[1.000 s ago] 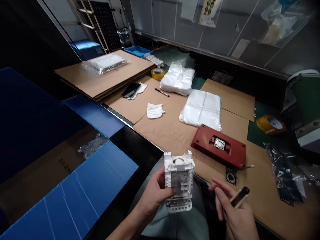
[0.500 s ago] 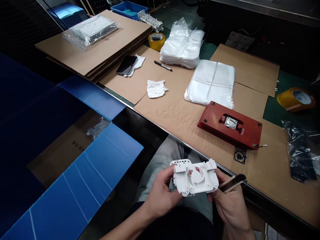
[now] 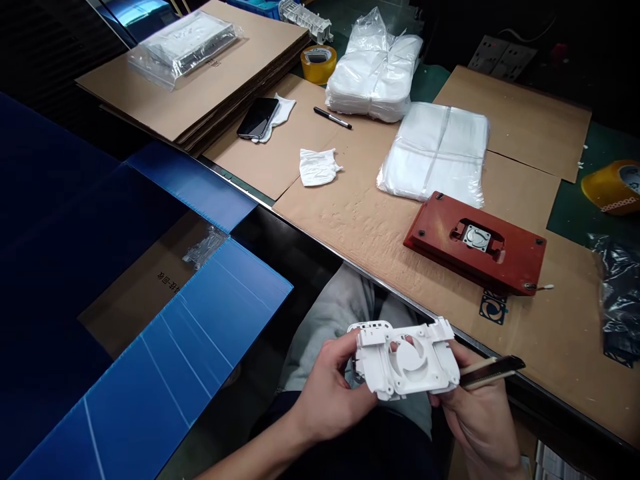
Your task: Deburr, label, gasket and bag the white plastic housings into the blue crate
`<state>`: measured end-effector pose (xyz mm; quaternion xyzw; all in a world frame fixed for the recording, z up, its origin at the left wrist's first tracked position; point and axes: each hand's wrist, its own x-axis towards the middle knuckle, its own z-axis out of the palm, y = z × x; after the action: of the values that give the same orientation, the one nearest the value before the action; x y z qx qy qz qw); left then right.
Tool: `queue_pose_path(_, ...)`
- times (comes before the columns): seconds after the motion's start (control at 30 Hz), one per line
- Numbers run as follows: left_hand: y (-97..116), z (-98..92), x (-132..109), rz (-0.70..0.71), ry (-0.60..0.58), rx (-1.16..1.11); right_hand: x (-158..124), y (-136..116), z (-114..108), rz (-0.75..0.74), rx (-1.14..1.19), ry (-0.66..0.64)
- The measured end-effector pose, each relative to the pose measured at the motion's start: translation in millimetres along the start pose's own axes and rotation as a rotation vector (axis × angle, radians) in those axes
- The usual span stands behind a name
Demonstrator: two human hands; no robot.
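Observation:
Over my lap, both hands hold a white moulded plastic housing (image 3: 407,360) with a round fan-shaped opening facing up. My left hand (image 3: 327,393) grips its left side, thumb on top and fingers curled under. My right hand (image 3: 475,410) supports its right side and also clasps a dark, thin, stick-like tool (image 3: 493,372) that points right. On the table just beyond lies a red fixture plate (image 3: 475,243) with a small metal piece set in its recess.
Brown cardboard (image 3: 350,213) covers the table, with two stacks of clear bags (image 3: 435,150), a white rag (image 3: 317,167), a pen (image 3: 333,118), a phone (image 3: 257,118) and tape rolls (image 3: 613,187). An open blue corrugated box (image 3: 150,373) stands at my left.
The housing went from upright in my left hand alone to lying flat, fan opening up, held by both hands. The view tipped downward toward my lap.

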<state>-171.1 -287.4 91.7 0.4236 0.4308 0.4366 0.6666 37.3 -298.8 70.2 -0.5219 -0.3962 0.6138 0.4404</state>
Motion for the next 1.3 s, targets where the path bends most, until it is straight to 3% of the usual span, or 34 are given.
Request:
queue_pose_path(0.17,-0.3,-0.1,-1.7,0.000,0.001,0.013,0.6,3.9,-1.3,0.001,-0.042,0.059)
queue_pose_path(0.53,-0.8,-0.8,-1.7,0.040,0.026,0.023,1.5,6.3,0.1,-0.032,0.085,-0.089)
queue_pose_path(1.3,0.7,-7.5,1.4,0.029,0.005,-0.010,2.8,6.7,9.6,-0.013,0.097,-0.103)
